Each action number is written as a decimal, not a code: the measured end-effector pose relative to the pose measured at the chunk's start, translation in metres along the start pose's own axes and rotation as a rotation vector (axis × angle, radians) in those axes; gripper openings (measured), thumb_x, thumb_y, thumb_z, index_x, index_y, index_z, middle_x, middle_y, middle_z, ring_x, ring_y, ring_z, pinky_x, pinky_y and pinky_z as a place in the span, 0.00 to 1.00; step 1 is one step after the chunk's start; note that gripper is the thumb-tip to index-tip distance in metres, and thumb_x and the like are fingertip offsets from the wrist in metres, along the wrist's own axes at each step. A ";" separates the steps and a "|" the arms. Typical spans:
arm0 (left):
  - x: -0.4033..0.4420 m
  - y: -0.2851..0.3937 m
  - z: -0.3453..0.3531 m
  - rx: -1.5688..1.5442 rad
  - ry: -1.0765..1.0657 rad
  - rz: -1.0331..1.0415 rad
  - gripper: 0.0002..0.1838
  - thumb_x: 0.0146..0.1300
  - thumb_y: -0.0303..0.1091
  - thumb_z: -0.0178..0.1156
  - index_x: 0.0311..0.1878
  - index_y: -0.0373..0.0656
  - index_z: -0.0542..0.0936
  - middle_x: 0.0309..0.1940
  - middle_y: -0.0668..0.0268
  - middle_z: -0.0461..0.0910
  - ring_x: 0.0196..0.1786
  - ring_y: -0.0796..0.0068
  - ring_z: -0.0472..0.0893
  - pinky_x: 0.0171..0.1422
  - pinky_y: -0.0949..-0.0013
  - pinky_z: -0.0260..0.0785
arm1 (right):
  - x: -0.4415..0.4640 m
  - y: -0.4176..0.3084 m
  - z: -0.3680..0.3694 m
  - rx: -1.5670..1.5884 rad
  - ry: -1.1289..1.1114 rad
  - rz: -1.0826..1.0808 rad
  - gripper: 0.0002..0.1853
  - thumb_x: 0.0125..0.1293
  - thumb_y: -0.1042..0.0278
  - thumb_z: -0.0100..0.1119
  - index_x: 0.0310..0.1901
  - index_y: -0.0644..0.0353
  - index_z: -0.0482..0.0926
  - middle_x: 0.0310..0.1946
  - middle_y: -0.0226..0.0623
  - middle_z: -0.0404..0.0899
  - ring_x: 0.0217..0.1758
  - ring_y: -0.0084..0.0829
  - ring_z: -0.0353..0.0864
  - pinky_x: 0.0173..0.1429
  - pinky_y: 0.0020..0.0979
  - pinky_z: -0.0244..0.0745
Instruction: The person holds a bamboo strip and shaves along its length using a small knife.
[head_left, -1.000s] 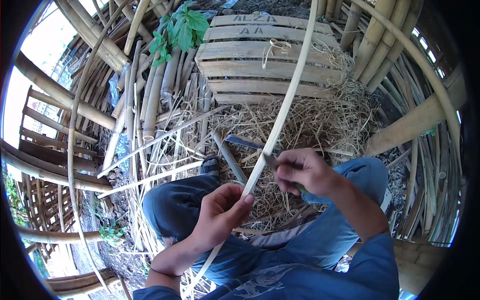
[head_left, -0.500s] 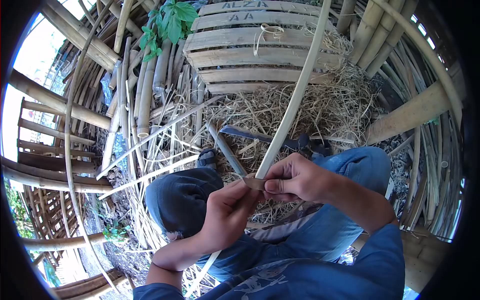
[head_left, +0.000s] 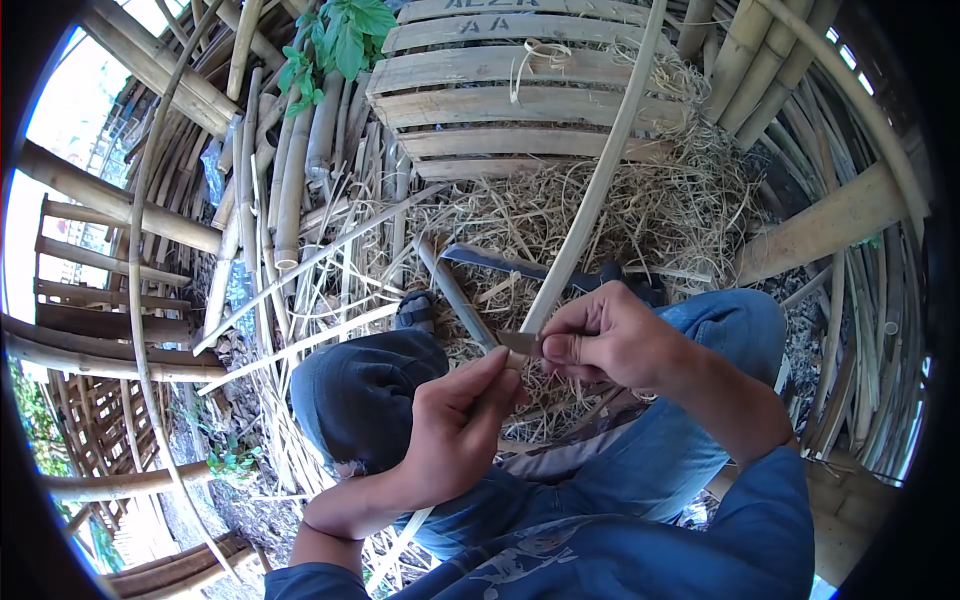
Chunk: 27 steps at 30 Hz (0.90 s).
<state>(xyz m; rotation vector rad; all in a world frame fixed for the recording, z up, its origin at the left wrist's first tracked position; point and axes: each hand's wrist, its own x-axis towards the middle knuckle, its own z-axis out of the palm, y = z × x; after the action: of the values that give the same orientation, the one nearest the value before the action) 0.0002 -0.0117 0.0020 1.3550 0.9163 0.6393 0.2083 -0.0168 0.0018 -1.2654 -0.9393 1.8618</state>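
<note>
A long pale bamboo strip point(head_left: 592, 200) slants from the top of the view down to my lap, and its lower end shows again below my left forearm. My left hand point(head_left: 450, 425) is closed on the strip, thumb and fingers pinching it. My right hand point(head_left: 620, 345) grips a small knife; the handle is hidden in the fist. The knife's blade point(head_left: 518, 342) lies across the strip, just beyond my left fingertips. Past my hands, a machete point(head_left: 490, 262) with a dark handle lies on the ground beside a grey-green pole point(head_left: 455, 295).
A slatted wooden crate point(head_left: 520, 105) stands ahead, with a curled shaving on it. Bamboo shavings point(head_left: 670, 215) pile up before it. Split strips and bamboo poles point(head_left: 290, 190) lie at left; a thick bamboo pole point(head_left: 820, 222) sits at right. Green leaves point(head_left: 345, 40) hang near the crate.
My right hand and the knife have moved slightly up and right, away from my left hand. My left hand stays nearly in place, still pinching the strip.
</note>
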 end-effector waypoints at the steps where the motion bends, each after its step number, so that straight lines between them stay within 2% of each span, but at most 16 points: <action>1: -0.001 0.001 0.001 -0.019 0.016 -0.007 0.10 0.72 0.26 0.52 0.50 0.30 0.78 0.29 0.70 0.78 0.27 0.91 0.68 0.29 0.83 0.60 | 0.000 -0.001 -0.003 -0.018 0.019 -0.025 0.08 0.68 0.74 0.57 0.35 0.70 0.81 0.19 0.28 0.74 0.18 0.13 0.66 0.21 0.18 0.58; 2: -0.002 0.002 0.001 -0.037 0.031 -0.012 0.11 0.72 0.26 0.52 0.52 0.30 0.78 0.29 0.70 0.78 0.27 0.91 0.67 0.29 0.84 0.59 | 0.000 -0.005 -0.009 -0.019 0.021 -0.026 0.08 0.68 0.74 0.57 0.35 0.70 0.81 0.19 0.28 0.74 0.18 0.13 0.66 0.21 0.18 0.58; 4: -0.005 0.001 -0.001 -0.030 0.005 -0.047 0.12 0.72 0.26 0.52 0.54 0.30 0.77 0.30 0.70 0.78 0.26 0.91 0.67 0.28 0.84 0.59 | -0.001 -0.017 -0.027 0.046 0.168 -0.083 0.10 0.69 0.73 0.55 0.32 0.69 0.80 0.17 0.28 0.73 0.15 0.14 0.64 0.18 0.19 0.55; 6: -0.005 0.002 -0.002 -0.032 -0.028 -0.081 0.13 0.72 0.27 0.52 0.55 0.31 0.77 0.30 0.71 0.78 0.26 0.91 0.67 0.28 0.84 0.58 | 0.000 -0.015 -0.039 0.124 0.177 -0.080 0.11 0.71 0.73 0.52 0.31 0.69 0.78 0.16 0.28 0.71 0.14 0.14 0.61 0.17 0.20 0.53; 10: -0.005 0.006 -0.002 -0.100 -0.046 -0.166 0.13 0.73 0.28 0.51 0.54 0.31 0.77 0.29 0.71 0.77 0.27 0.91 0.67 0.28 0.83 0.59 | 0.002 -0.009 -0.021 0.156 0.121 -0.012 0.12 0.70 0.70 0.54 0.30 0.68 0.78 0.15 0.28 0.70 0.12 0.15 0.60 0.16 0.20 0.52; 12: -0.003 0.008 -0.003 -0.124 -0.027 -0.212 0.12 0.74 0.29 0.51 0.52 0.31 0.78 0.29 0.72 0.77 0.29 0.91 0.68 0.30 0.82 0.60 | 0.001 -0.002 -0.004 0.026 0.011 0.055 0.09 0.69 0.71 0.57 0.33 0.68 0.80 0.18 0.30 0.74 0.14 0.14 0.64 0.18 0.18 0.56; 14: 0.000 0.009 -0.005 -0.216 -0.067 -0.286 0.13 0.74 0.29 0.50 0.55 0.33 0.77 0.29 0.73 0.76 0.28 0.91 0.67 0.29 0.83 0.58 | 0.002 0.005 0.005 -0.019 -0.064 0.070 0.09 0.68 0.71 0.58 0.36 0.69 0.81 0.20 0.30 0.76 0.16 0.14 0.66 0.19 0.18 0.58; 18: 0.002 0.007 -0.008 -0.374 -0.113 -0.264 0.16 0.75 0.28 0.48 0.62 0.36 0.73 0.30 0.73 0.75 0.26 0.91 0.65 0.28 0.83 0.56 | 0.002 0.007 0.009 -0.008 -0.201 0.139 0.09 0.68 0.70 0.59 0.40 0.69 0.82 0.24 0.31 0.79 0.19 0.13 0.69 0.21 0.17 0.61; 20: 0.002 0.008 -0.009 -0.460 -0.150 -0.322 0.19 0.75 0.27 0.47 0.67 0.38 0.68 0.31 0.72 0.74 0.25 0.91 0.63 0.27 0.83 0.54 | 0.001 0.005 0.008 0.008 -0.199 0.166 0.09 0.68 0.70 0.60 0.40 0.69 0.82 0.25 0.31 0.80 0.19 0.13 0.69 0.21 0.17 0.61; 25: 0.005 0.013 -0.009 -0.484 -0.180 -0.400 0.21 0.75 0.29 0.46 0.69 0.38 0.66 0.29 0.72 0.71 0.22 0.89 0.60 0.24 0.82 0.50 | 0.003 0.009 0.006 0.055 -0.185 0.160 0.09 0.67 0.70 0.60 0.40 0.69 0.83 0.26 0.33 0.80 0.19 0.13 0.69 0.20 0.17 0.60; 27: 0.006 0.014 -0.009 -0.518 -0.178 -0.428 0.22 0.74 0.30 0.46 0.69 0.38 0.66 0.28 0.71 0.70 0.20 0.89 0.59 0.23 0.81 0.48 | 0.002 0.003 0.004 0.013 -0.153 0.138 0.09 0.68 0.70 0.59 0.37 0.68 0.83 0.18 0.28 0.76 0.16 0.13 0.67 0.19 0.19 0.59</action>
<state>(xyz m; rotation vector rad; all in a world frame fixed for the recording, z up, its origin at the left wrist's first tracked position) -0.0028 -0.0005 0.0147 0.7096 0.7914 0.3790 0.2030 -0.0174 -0.0009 -1.2200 -0.9382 2.0932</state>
